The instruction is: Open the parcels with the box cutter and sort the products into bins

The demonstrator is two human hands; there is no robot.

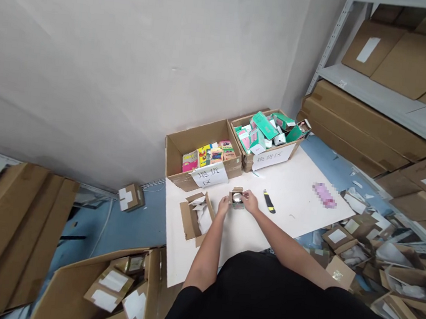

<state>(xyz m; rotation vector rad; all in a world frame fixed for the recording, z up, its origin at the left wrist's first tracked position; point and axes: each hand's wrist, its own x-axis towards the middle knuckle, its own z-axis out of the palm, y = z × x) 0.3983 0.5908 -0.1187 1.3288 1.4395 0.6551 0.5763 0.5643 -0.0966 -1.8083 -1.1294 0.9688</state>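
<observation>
Both of my hands meet over a white board (292, 198) lying on the floor. My left hand (224, 205) and my right hand (250, 201) are closed on a small open carton (237, 198) with a round shiny item inside it. Its top flap stands up. An opened brown shipping box (191, 220) with white wrapping paper lies just left of my left hand. A black and yellow utility knife (269, 201) rests on the board right of my right hand.
Two labelled cardboard boxes stand at the board's far edge: one (201, 158) with colourful packs, one (272, 140) with green and white cartons. Opened boxes litter the floor at right (377, 258) and near left (116, 286). Shelving with flat cartons (395, 87) stands at right.
</observation>
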